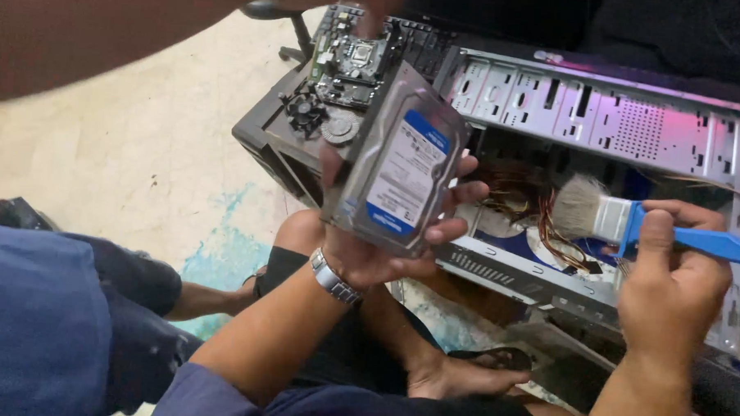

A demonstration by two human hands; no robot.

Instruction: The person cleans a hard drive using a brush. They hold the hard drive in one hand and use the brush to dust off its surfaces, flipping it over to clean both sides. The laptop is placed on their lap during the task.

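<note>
Head view: we see our left hand (385, 249) clamped on a hard drive (400, 172), fingers wrapped round its right edge and thumb on the left edge, holding it up tilted with its blue-and-white label facing us. A metal watch (335, 278) sits on that wrist. Our right hand (671, 276) is closed round the blue handle of a brush (624, 221), bristles pointing left toward the hard drive but well apart from it. The two hands are apart. Both are held above an open computer case (603, 109) lying on the floor (142, 159), its grey metal rear panel facing up and a bundle of orange and yellow wires (542, 218) showing inside, just below the bristles. Behind the hard drive we see a circuit board (350, 64) resting on a black box, with a small black fan (305, 111) beside it. Another person's blurred arm (105, 35) crosses the top left corner. Our legs are folded under the hard drive, one bare foot (454, 375) near a sandal (496, 358). A blue sleeve (30, 319) of another person fills the lower left.
</note>
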